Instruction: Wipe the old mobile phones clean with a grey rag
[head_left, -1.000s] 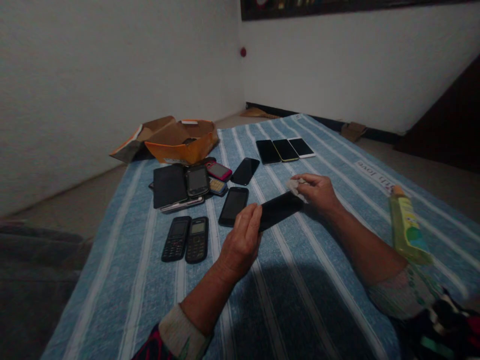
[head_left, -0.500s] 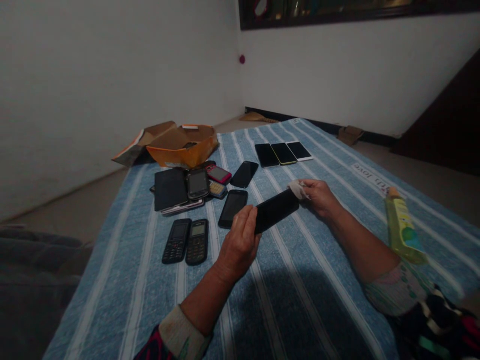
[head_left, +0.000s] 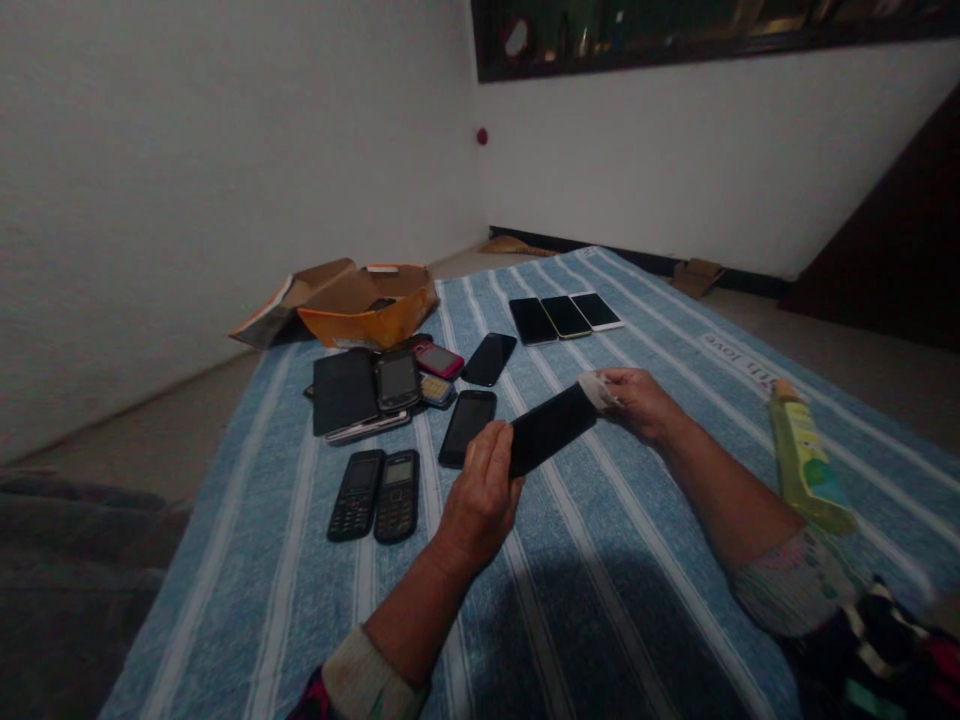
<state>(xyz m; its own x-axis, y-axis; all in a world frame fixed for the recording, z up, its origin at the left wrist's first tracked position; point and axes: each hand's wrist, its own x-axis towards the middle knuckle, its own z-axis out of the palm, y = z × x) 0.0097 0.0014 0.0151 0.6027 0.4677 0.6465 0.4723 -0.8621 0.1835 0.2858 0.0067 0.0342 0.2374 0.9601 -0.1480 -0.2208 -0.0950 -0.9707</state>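
Note:
My left hand (head_left: 484, 490) is closed around the near end of a black smartphone (head_left: 553, 428), which it holds tilted above the striped cloth. Pinched in my right hand (head_left: 641, 402) is a pale wipe (head_left: 596, 390), pressed against the far end of that phone. Just behind my left hand lies another dark smartphone (head_left: 466, 428). Two keypad phones, one on the left (head_left: 355, 495) and one on the right (head_left: 397, 497), rest side by side to its left. A further black smartphone (head_left: 489, 358) lies beyond them.
A blue striped cloth (head_left: 247, 560) covers the table. An open orange cardboard box (head_left: 367, 325) stands at the back left, before a pile of phones (head_left: 397, 380). Three smartphones (head_left: 566, 316) lie in a row at the back. A bottle of yellow-green liquid (head_left: 810, 465) lies at right.
The whole view has shifted slightly, so things sit a little lower in the picture. Both hands keep their holds, with the wipe still at the phone's far end.

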